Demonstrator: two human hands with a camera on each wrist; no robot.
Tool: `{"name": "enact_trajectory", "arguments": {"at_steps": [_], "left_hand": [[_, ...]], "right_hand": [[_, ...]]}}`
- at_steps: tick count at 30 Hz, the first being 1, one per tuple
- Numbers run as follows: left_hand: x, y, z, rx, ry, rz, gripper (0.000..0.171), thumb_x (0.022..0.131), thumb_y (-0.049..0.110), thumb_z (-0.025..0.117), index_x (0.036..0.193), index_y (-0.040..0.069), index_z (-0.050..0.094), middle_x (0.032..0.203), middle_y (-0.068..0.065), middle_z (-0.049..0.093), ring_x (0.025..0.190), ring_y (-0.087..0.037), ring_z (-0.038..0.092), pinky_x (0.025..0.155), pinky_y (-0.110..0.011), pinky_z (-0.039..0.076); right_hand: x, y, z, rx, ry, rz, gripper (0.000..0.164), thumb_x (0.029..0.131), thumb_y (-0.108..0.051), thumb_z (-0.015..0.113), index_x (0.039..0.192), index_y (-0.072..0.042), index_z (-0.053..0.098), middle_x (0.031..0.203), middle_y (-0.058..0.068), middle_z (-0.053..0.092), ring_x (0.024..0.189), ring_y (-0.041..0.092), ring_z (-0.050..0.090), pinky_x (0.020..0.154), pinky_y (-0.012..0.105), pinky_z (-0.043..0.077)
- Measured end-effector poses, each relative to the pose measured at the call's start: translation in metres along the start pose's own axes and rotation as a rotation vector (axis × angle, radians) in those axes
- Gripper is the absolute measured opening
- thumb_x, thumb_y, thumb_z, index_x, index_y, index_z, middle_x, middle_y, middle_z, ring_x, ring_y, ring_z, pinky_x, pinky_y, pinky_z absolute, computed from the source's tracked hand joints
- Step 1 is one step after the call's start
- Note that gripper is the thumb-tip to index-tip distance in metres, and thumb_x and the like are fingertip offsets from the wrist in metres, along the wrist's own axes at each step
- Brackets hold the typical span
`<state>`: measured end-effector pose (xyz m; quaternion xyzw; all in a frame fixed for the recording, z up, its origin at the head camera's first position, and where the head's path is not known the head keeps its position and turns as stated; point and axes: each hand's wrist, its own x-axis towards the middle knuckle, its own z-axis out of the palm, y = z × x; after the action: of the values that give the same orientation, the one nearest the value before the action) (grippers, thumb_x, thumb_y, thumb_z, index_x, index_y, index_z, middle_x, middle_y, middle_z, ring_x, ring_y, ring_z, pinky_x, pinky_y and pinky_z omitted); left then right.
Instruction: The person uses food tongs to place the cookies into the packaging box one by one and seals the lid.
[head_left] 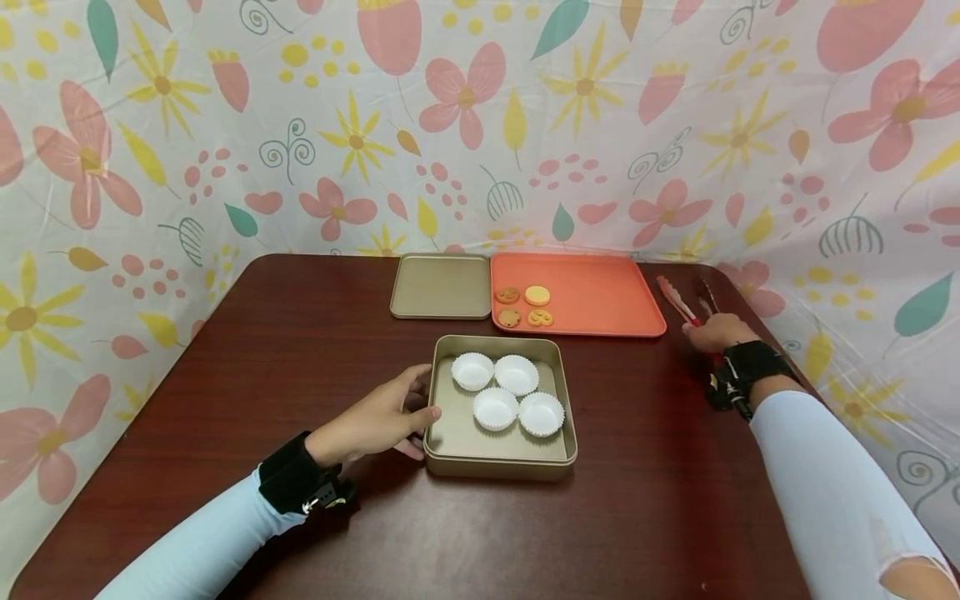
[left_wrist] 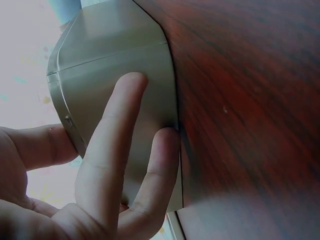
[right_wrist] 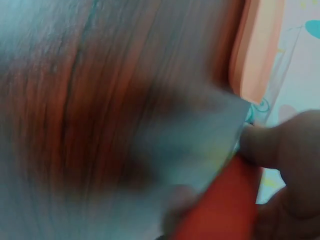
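Flowered white cloth [head_left: 465, 167] backs a dark-red wooden surface [head_left: 225, 392]. Left hand [head_left: 382, 414]: fingers spread wide, touching the left wall of a square gold metal tin [head_left: 501, 468] holding 4 white fluted cups [head_left: 496, 409]. Beyond, a flat gold tray [head_left: 441, 286] adjoins an orange rectangular tray [head_left: 600, 292] bearing 4 cookies [head_left: 537, 295]. Far right, the right hand [head_left: 722, 333]'s fingers grip red-handled tongs [head_left: 678, 300].
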<state>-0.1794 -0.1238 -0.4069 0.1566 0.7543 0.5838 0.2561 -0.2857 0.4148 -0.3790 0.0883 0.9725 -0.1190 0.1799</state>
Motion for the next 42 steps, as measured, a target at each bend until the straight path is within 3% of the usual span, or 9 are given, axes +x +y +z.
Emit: {"name": "enact_trajectory", "arguments": {"at_steps": [4, 8, 14, 20, 26, 30, 42], "left_hand": [[-0.001, -0.001, 0.0, -0.002, 0.002, -0.003, 0.073, 0.105, 0.012, 0.06, 0.162, 0.006, 0.014, 0.149, -0.031, 0.037, 0.096, -0.037, 0.069, 0.069, -0.045, 0.065], [-0.001, -0.001, 0.001, -0.003, 0.001, -0.003, 0.073, 0.105, 0.011, 0.06, 0.162, 0.006, 0.014, 0.148, -0.031, 0.037, 0.096, -0.037, 0.069, 0.069, -0.045, 0.065], [0.0, 0.0, 0.001, -0.005, 0.0, -0.001, 0.074, 0.105, 0.011, 0.06, 0.162, 0.005, 0.014, 0.15, -0.031, 0.037, 0.096, -0.037, 0.069, 0.07, -0.045, 0.065], [0.0, 0.0, 0.0, -0.002, -0.002, -0.004, 0.074, 0.105, 0.012, 0.06, 0.162, 0.006, 0.014, 0.15, -0.031, 0.036, 0.096, -0.036, 0.069, 0.07, -0.044, 0.065], [0.0, 0.0, 0.0, -0.004, -0.001, -0.002, 0.074, 0.105, 0.011, 0.059, 0.162, 0.006, 0.014, 0.149, -0.031, 0.037, 0.096, -0.037, 0.069, 0.07, -0.045, 0.065], [0.0, 0.0, 0.0, -0.008, 0.002, -0.003, 0.074, 0.105, 0.011, 0.06, 0.162, 0.005, 0.013, 0.149, -0.031, 0.037, 0.096, -0.037, 0.068, 0.07, -0.045, 0.065], [-0.001, 0.001, 0.001, -0.008, 0.005, -0.01, 0.074, 0.105, 0.012, 0.061, 0.162, 0.006, 0.014, 0.149, -0.03, 0.037, 0.096, -0.036, 0.068, 0.07, -0.045, 0.065]], "right_hand": [[-0.003, 0.001, 0.0, 0.049, 0.155, 0.022, 0.089, 0.106, -0.054, 0.023, 0.124, 0.03, 0.046, 0.122, 0.052, 0.04, 0.109, 0.064, 0.049, 0.09, 0.07, 0.049], [0.0, -0.001, -0.002, 0.048, 0.293, 0.007, 0.091, 0.104, -0.062, 0.021, 0.095, 0.02, 0.059, 0.102, 0.043, 0.05, 0.091, 0.055, 0.057, 0.075, 0.064, 0.052], [-0.001, -0.018, -0.01, 0.032, 0.374, -0.001, 0.092, 0.1, -0.071, 0.025, 0.08, 0.012, 0.06, 0.085, 0.036, 0.052, 0.077, 0.051, 0.059, 0.06, 0.057, 0.054], [-0.006, -0.04, -0.012, 0.034, 0.383, -0.029, 0.093, 0.099, -0.073, 0.03, 0.083, 0.013, 0.061, 0.085, 0.035, 0.053, 0.074, 0.051, 0.059, 0.053, 0.056, 0.053], [-0.008, -0.061, -0.013, 0.047, 0.347, -0.039, 0.097, 0.095, -0.081, 0.029, 0.085, 0.009, 0.064, 0.071, 0.019, 0.053, 0.062, 0.039, 0.057, 0.044, 0.043, 0.047], [-0.008, -0.075, -0.014, 0.031, 0.326, -0.074, 0.099, 0.094, -0.083, 0.027, 0.085, 0.008, 0.067, 0.066, 0.014, 0.052, 0.06, 0.037, 0.056, 0.044, 0.041, 0.046], [-0.007, -0.114, 0.003, -0.004, 0.279, -0.138, 0.082, 0.098, -0.075, 0.037, 0.076, 0.0, 0.063, 0.062, 0.008, 0.045, 0.055, 0.03, 0.051, 0.045, 0.036, 0.043]]}}
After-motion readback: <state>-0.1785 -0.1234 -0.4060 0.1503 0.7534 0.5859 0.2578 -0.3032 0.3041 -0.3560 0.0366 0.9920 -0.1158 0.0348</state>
